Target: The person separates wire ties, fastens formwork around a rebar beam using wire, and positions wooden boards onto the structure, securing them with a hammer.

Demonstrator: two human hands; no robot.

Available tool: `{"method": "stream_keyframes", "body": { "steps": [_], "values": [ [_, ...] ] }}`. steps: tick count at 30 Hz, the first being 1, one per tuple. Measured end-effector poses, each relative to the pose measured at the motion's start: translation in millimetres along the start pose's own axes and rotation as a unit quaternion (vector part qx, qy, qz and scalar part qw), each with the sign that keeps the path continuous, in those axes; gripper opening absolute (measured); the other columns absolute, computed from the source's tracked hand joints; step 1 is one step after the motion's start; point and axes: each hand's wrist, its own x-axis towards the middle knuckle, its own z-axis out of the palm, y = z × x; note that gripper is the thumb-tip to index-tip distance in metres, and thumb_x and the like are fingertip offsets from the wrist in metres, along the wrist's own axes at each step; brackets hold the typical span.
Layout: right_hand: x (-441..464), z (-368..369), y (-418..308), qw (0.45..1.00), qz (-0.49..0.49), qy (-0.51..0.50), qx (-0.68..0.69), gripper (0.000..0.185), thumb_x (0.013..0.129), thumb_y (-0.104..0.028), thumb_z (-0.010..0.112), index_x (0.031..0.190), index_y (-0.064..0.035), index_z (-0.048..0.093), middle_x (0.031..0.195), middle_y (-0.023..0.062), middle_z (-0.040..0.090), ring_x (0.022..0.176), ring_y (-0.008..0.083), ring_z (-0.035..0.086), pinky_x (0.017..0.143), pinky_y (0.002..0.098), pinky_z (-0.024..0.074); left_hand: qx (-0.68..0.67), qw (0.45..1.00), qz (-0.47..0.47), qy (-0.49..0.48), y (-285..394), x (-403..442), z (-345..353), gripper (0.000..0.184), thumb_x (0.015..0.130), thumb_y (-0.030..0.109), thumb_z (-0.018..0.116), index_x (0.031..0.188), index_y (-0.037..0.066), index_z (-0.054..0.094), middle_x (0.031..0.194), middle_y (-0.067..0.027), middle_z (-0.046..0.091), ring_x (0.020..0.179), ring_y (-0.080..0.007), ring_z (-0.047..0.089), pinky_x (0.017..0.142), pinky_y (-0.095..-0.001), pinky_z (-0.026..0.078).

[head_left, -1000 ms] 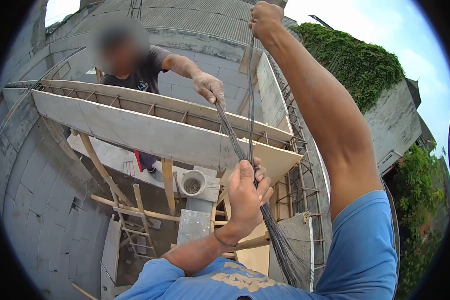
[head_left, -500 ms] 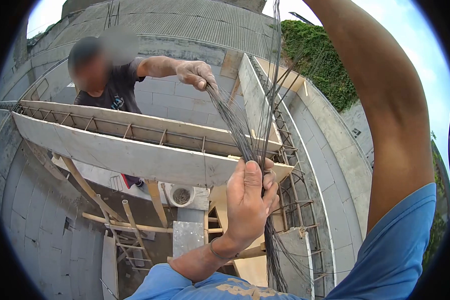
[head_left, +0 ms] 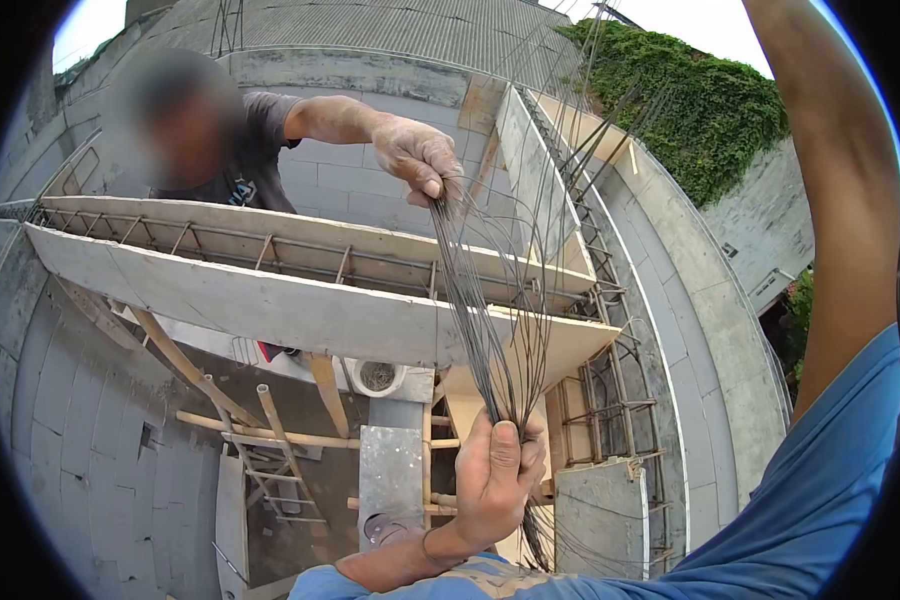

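My left hand [head_left: 502,465] is closed round a bundle of thin dark wires [head_left: 475,330] at the lower middle. Above my fist the bundle splits: one part rises to the co-worker's hand [head_left: 418,160], which grips its upper end, and other strands fan up and to the right. Loose wire ends hang below my fist. My right arm reaches up at the right edge, and its hand is out of the frame.
A long board form [head_left: 240,285] with rebar inside crosses the middle. Beyond it stands a co-worker [head_left: 260,140]. Below are a bucket [head_left: 378,377], a bamboo ladder [head_left: 280,450] and a speckled board [head_left: 390,470]. More rebar [head_left: 625,400] runs at the right.
My right hand has risen out of the frame, and the wires on that side have spread apart. My left hand sits lower, still round the bundle.
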Motion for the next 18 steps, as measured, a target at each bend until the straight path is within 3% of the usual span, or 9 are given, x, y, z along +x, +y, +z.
{"method": "stream_keyframes", "body": {
  "steps": [7, 15, 18],
  "values": [
    [-44.7, -57.0, 32.6, 0.999, -0.027, 0.009, -0.025, 0.021, 0.096, -0.027, 0.066, 0.108, -0.0097, 0.069, 0.074, 0.0071, 0.069, 0.071, 0.0235, 0.069, 0.063, 0.0332, 0.0557, -0.026, 0.999, 0.009, 0.046, -7.0, 8.8, -10.7, 0.042, 0.110, 0.045, 0.041, 0.115, 0.004, 0.049, 0.082, -0.0023, 0.046, 0.048, -0.0041, 0.037, 0.044, -0.0204, 0.032],
    [-157.1, -138.0, 90.2, 0.997, -0.043, 0.005, -0.061, 0.023, 0.096, -0.027, 0.067, 0.111, -0.0102, 0.068, 0.073, 0.0076, 0.069, 0.070, 0.0240, 0.069, 0.062, 0.0344, 0.0560, -0.035, 0.999, 0.003, 0.032, 36.6, 32.6, -20.4, 0.037, 0.110, 0.038, 0.047, 0.116, 0.002, 0.054, 0.083, -0.0005, 0.045, 0.048, -0.0025, 0.037, 0.040, -0.0171, 0.031],
    [-210.5, -165.3, 107.6, 0.996, -0.041, -0.003, -0.073, 0.024, 0.096, -0.027, 0.067, 0.113, -0.0104, 0.068, 0.073, 0.0078, 0.069, 0.070, 0.0242, 0.069, 0.062, 0.0349, 0.0562, -0.022, 1.000, 0.000, 0.015, 31.5, 47.3, -28.5, 0.043, 0.109, 0.038, 0.047, 0.124, -0.002, 0.054, 0.088, -0.0020, 0.050, 0.057, -0.0038, 0.043, 0.048, -0.0196, 0.040]
  ]
}}
